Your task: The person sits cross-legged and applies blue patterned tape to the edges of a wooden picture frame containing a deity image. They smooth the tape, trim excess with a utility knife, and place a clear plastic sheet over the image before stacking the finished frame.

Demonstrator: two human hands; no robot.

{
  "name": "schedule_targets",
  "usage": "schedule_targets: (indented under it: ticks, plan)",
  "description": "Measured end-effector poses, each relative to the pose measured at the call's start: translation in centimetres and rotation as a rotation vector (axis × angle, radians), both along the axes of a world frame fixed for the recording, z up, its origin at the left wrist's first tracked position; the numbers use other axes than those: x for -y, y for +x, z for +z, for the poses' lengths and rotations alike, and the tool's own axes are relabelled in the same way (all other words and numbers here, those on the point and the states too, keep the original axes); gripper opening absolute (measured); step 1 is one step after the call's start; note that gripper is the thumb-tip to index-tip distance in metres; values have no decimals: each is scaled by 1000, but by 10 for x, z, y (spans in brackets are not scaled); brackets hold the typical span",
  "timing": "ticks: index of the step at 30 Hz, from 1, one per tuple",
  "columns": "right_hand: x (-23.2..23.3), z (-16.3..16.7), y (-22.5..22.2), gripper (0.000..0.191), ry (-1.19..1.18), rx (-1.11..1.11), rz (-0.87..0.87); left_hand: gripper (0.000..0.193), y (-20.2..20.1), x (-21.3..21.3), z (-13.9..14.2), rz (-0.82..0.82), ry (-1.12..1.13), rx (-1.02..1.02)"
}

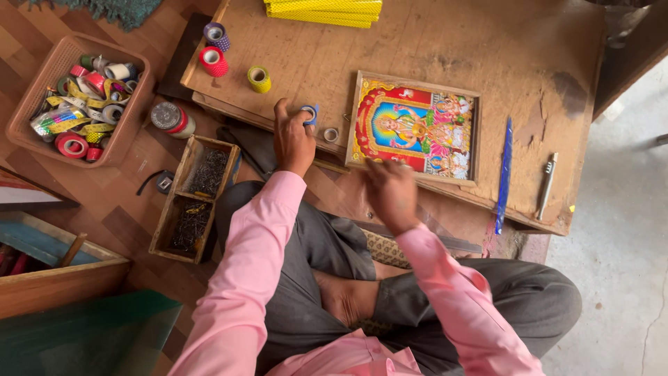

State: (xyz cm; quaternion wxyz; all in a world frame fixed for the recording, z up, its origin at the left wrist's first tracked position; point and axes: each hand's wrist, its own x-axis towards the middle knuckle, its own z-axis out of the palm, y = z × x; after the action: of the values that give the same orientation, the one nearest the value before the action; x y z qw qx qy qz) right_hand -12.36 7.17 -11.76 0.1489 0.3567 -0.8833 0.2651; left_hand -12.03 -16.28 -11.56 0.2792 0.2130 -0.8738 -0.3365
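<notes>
Framing workshop, floor-level: worn wooden workboard (pixel 445 42), basket of tape rolls (pixel 42 90), nail tray (pixel 182 209), framed picture (pixel 415 127).

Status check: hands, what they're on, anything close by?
Left hand grips blue tape roll on board. Right hand, blurred, at framed picture bottom edge. Small roll sits between; blue stick and knife right of the frame.

A stack of flat yellow packets (pixel 324 11) lies at the far edge of the worn wooden board (pixel 445 49)
</notes>
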Motion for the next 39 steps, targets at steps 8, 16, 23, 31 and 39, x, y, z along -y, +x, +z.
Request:
schedule_targets:
  ticks: [8, 16, 23, 31, 39]
  plan:
    - [131, -8, -32, 15, 170, -70, 17, 31, -3, 39, -10, -25, 117, -236]
    - [166, -16, -46, 12, 119, -29, -40, 26, -12, 52, -5, -177, 440, -463]
    - [188, -10, -59, 4, 24, -77, 61, 22, -11, 53, -9, -381, 856, -618]
    - [45, 29, -35, 30, -653, 855, -125, 27, 3, 12, -23, -675, 1201, -237]
    - [-58, 44, -2, 38, -789, 1074, 30, 18, 33, -83, -36, -956, 1125, -24]
